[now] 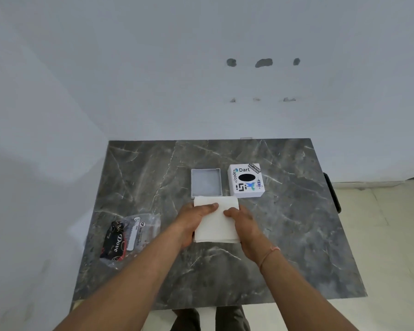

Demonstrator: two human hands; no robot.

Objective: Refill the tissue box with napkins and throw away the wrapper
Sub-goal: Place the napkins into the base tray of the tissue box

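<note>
**Napkins held at the edge of an open tissue box base**

Napkins (215,220), a white folded stack, lie on a grey marble-patterned table (296,235), gripped from both sides by a person's two bare hands. The left hand (193,220) is curled around the stack's left edge, thumb laid across its top; the right hand (245,229) is curled around the right edge, thumb likewise on top. Both are partly closed on the stack, with the other fingers hidden beneath or behind it. A thin pinkish thread (269,255) circles the right wrist.

Just beyond the stack, touching or nearly touching its far edge, sits the grey tissue box base (206,182), open side up and apparently with nothing in it. Just right of that base stands the white tissue box cover (246,180), its top showing a black oval opening ringed by stickers, one reading "Dart" and another "code".

Well to the left of the napkins, near the table's left edge, lies the crumpled clear wrapper (134,235), with a white label and a dark printed panel reading "Dove".

Behind the table rises a pale wall (201,68) marked by patched holes. Pale floor tiles (392,235) show on the far right of the napkins. Below the table's near edge, the person's legs (210,318) are visible.
</note>
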